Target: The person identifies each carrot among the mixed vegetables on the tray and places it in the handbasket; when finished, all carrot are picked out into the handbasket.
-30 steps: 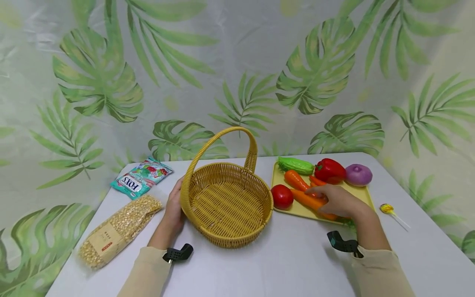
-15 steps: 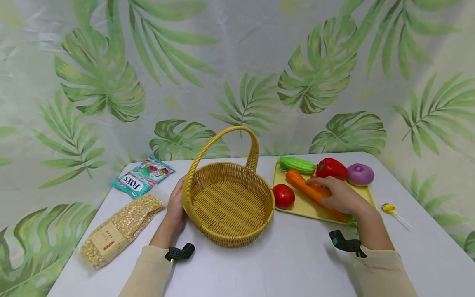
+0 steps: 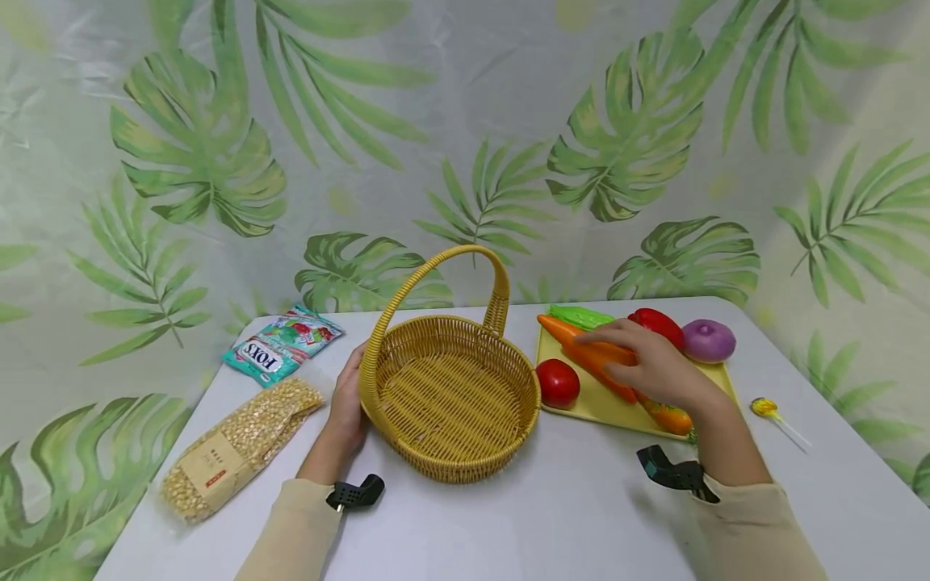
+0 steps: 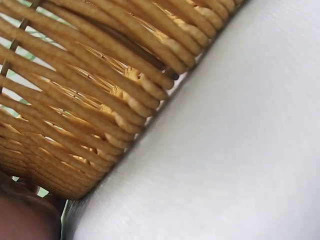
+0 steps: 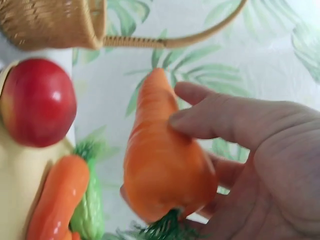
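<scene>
In the head view, my left hand (image 3: 345,407) lies against the outer left side of the yellow wicker basket (image 3: 450,470). Its fingers extend along the wall, and part of the hand is hidden; the left wrist view catches only a blurred corner of it. My right hand (image 3: 654,367) holds an orange carrot (image 3: 590,359) above the yellow tray (image 3: 599,407). The right wrist view has the carrot (image 5: 160,160) between thumb and fingers, its green top downward. Below the hand, another carrot (image 3: 670,418) lies on the tray.
The tray also bears a round red fruit or vegetable (image 3: 558,383), a green bumpy vegetable (image 3: 580,316), a red bell pepper (image 3: 658,328) and a purple onion (image 3: 708,340). A lollipop (image 3: 764,407) lies to its right. Leftward are a candy bag (image 3: 279,347) and a kernel bag (image 3: 243,448).
My right hand has gripped the carrot and raised it off the tray, shifting slightly up and left. The left hand and basket hold their place.
</scene>
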`<state>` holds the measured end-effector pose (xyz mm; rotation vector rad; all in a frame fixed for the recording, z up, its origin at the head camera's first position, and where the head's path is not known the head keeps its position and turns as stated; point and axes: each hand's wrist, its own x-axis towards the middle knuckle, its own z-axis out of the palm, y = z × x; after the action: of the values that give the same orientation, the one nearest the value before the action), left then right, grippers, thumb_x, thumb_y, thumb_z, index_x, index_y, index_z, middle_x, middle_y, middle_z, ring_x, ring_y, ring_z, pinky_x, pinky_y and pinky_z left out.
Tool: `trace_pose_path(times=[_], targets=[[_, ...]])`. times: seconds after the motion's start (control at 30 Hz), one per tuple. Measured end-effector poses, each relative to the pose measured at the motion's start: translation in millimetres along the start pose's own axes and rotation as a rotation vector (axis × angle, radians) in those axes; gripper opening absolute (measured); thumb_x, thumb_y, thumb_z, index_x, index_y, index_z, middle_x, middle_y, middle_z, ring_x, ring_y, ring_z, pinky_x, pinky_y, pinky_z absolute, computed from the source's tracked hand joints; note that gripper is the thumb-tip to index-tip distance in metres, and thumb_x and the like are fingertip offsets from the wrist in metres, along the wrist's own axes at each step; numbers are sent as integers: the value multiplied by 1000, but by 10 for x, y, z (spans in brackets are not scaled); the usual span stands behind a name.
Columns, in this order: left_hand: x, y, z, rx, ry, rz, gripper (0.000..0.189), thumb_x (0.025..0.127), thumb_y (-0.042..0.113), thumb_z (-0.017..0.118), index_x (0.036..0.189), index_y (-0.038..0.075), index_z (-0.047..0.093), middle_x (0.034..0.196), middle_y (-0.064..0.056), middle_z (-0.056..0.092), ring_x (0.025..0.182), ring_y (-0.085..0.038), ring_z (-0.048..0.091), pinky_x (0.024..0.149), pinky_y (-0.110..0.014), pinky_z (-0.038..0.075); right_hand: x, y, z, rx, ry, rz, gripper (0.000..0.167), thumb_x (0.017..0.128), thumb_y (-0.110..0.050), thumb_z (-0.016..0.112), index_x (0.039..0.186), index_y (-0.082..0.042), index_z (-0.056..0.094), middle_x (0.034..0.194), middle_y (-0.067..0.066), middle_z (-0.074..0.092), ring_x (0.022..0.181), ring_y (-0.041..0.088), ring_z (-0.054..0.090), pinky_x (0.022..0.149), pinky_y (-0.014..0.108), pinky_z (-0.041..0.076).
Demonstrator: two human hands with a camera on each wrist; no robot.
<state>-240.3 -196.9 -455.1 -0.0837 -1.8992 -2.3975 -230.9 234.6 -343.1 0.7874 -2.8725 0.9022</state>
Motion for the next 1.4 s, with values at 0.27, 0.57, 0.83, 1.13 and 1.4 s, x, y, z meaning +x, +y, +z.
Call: trace_pose_path(times=[0.27,0.57,0.83,1.13,1.4], targets=[[-12,13,16,26,63,20,39,107,21,36,143,17,51,147,-4,51,136,-21,45,114,-35,39,140,-220,107,140,-33,-73,31,97,-13,62,123,-28,69,134,3,59,122,27,55,92,38,53],[0,5,31,5,97,78,41,104,12,37,140,9,54,146,-13,52,132,-19,48,110,-33,43,304,-480,335,282,-90,-172,26,98,-19,63,123,-25,70,136,2,58,124,25,53,96,38,53],[2,15,29,5,93,92,41,104,10,35,142,8,52,147,-8,52,136,-21,45,114,-34,40,486,-676,608,368,-131,-175,25,99,-22,63,122,-25,71,139,4,58,128,26,53,101,42,50],[-9,25,15,29,101,70,42,105,12,34,143,8,51,146,-6,52,132,-16,49,114,-33,39,670,-805,877,472,-246,-101,28,99,-21,61,125,-30,70,141,-3,56,135,21,46,107,44,45],[20,-3,0,41,98,90,43,105,10,33,143,8,51,147,-7,52,136,-19,47,113,-30,41,794,-940,1038,386,-335,-135,40,93,-12,60,130,-24,67,138,1,57,124,21,50,104,41,44]])
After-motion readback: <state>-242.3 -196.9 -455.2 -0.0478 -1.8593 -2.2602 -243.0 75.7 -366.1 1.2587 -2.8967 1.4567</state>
